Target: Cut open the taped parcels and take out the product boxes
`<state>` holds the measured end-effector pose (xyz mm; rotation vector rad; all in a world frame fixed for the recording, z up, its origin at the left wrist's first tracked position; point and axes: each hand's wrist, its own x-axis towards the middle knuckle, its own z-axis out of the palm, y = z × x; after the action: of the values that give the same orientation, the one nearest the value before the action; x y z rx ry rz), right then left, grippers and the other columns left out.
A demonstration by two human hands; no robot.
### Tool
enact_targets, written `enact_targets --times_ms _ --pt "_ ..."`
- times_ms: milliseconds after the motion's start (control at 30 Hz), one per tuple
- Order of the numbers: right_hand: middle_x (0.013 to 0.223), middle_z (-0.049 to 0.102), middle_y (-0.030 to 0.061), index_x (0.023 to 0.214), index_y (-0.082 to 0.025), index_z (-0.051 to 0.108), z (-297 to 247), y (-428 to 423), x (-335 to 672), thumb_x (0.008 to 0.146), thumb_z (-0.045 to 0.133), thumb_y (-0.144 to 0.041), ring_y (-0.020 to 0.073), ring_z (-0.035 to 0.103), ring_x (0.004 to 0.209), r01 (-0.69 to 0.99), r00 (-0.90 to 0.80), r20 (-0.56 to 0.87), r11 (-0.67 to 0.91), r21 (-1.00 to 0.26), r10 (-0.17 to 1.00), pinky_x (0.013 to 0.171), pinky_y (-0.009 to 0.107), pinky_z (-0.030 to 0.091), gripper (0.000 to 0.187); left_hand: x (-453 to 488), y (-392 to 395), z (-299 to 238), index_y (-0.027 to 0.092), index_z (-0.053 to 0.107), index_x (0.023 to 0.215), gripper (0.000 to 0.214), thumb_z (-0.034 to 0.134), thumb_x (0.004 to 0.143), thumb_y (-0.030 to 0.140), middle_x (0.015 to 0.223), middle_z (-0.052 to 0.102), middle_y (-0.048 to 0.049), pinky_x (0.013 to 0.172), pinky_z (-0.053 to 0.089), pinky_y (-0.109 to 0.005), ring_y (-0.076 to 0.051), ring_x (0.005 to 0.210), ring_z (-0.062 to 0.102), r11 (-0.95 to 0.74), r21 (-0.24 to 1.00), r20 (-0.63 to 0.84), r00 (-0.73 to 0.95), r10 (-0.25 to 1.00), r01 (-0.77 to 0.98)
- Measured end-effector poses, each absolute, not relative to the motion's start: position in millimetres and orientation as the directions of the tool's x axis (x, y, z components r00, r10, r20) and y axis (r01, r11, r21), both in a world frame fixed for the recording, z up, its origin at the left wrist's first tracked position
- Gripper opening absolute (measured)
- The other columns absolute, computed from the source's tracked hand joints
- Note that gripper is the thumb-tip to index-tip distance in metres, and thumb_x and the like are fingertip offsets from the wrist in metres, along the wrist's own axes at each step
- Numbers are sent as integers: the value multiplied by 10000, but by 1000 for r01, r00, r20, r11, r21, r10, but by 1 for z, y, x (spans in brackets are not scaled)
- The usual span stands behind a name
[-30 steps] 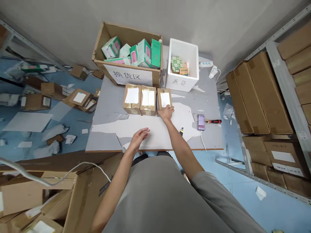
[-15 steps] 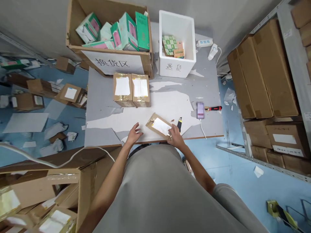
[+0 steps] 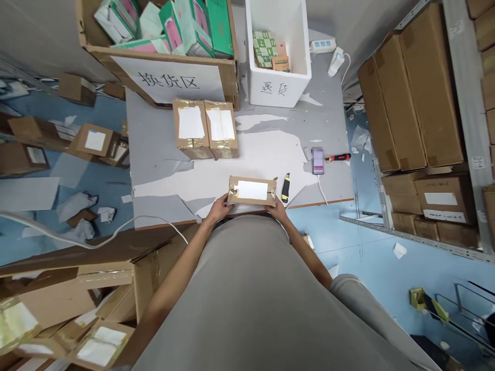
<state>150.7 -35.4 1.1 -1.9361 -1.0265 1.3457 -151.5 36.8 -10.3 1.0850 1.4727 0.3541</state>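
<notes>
A small brown cardboard box [image 3: 233, 191] with a white label lies lengthwise across the table's front edge, close to my body. My left hand [image 3: 219, 210] grips its left end and my right hand [image 3: 277, 210] its right end, fingers closed at the lower corners. Just right of the box lies a black and yellow utility knife [image 3: 285, 188]. Behind it stand two taped cartons side by side, a left carton [image 3: 191, 123] and a right carton [image 3: 220, 124], both with white labels on top.
At the back of the table [image 3: 266, 147] are a large carton [image 3: 228, 85] of green boxes and a white foam bin [image 3: 278, 93]. A phone [image 3: 317, 161] on a cable lies right, beside a red-handled tool [image 3: 341, 157]. An open carton [image 3: 135, 288] full of parcels stands left; shelving [image 3: 456, 77] stands right.
The small box has turned from a slant to lie straight in front of me. My left hand, empty before, has come onto its left end. The camera view has shifted.
</notes>
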Motion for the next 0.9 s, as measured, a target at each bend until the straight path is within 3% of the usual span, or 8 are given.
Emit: enact_targets --times_ms 100,267,400,500,600,700,900 --pt "1490 839 132 1552 -214 751 10 -25 146 906 834 -428 338 787 1333 266 171 -499 -528 -807 849 1168 490 671 685 -167 40 -5 232 840 1266 534 894 755 379 1353 878 -153 1270 586 -547 -427 1423 771 506 754 -596 111 795 418" --pt "1417 870 93 1488 -269 816 22 2 140 980 834 -476 324 817 1170 351 119 -464 -475 -807 878 1150 492 668 548 -196 46 -1 196 858 1302 540 908 818 429 1254 905 -153 1265 608 -527 -404 1361 811 546 762 -589 23 807 349" --pt "1347 889 102 1304 -241 876 17 8 136 992 852 -508 336 823 1269 309 132 -557 -568 -763 820 1245 519 620 411 -202 46 -7 159 845 1304 544 864 804 370 1379 875 -192 1329 558 -540 -401 1407 792 582 735 -618 -8 786 348" --pt "1494 837 144 1412 -220 831 11 -2 139 1071 742 -541 312 797 1356 206 207 -612 -646 -735 763 1221 511 641 477 -199 39 -13 138 806 1395 680 870 747 335 1539 802 -233 1325 557 -563 -423 1444 770 600 724 -635 -11 772 340" --pt "1536 812 161 1476 -219 793 8 -15 141 1121 643 -549 289 814 1290 194 233 -639 -679 -708 733 1155 515 677 507 -193 28 -17 149 776 1448 798 892 675 307 1619 751 -240 1325 559 -563 -438 1499 736 610 723 -650 21 760 325" --pt "1483 840 133 1405 -227 820 5 -22 138 1076 686 -462 283 813 1286 205 214 -649 -683 -701 730 1147 509 681 426 -187 21 -17 144 786 1410 799 881 628 273 1578 774 -238 1359 530 -559 -441 1513 725 594 739 -639 51 768 316" --pt "1496 850 101 1380 -229 844 10 -16 131 967 787 -339 297 766 1432 244 194 -587 -618 -748 786 1308 511 586 431 -191 24 -7 168 843 1323 678 932 664 300 1441 836 -185 1311 583 -572 -448 1472 737 567 769 -601 35 798 295"
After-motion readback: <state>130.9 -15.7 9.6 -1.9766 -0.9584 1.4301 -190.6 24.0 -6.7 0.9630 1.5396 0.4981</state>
